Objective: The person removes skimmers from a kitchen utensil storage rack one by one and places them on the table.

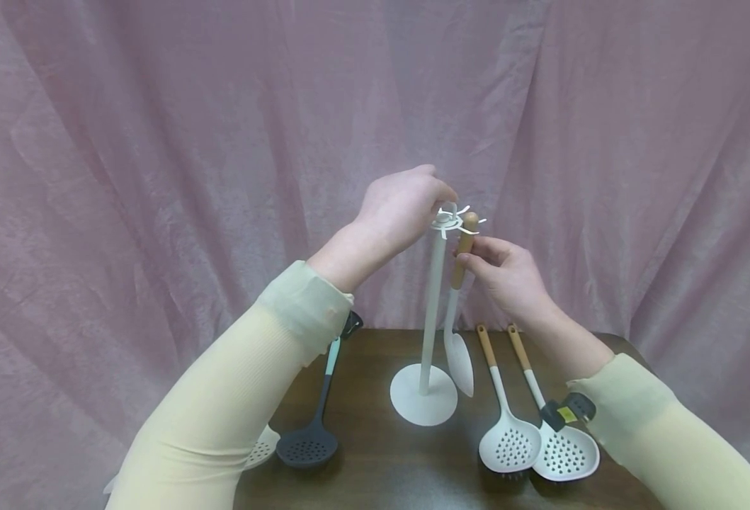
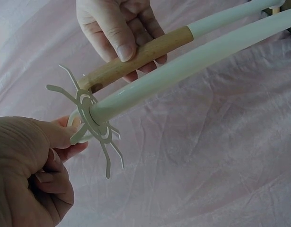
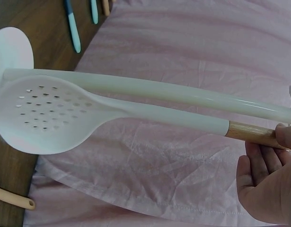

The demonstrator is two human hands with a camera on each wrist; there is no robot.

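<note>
Beside stand, spoon in right hand

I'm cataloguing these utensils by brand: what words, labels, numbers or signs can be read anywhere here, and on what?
No readable text in any view.
The wrist device on the right arm has a small yellow patch, too small to read.
The skimmer held by the right hand, the rack held by the left hand, and the skimmers on the table show no markings.

Soft even light, sharp focus
</note>
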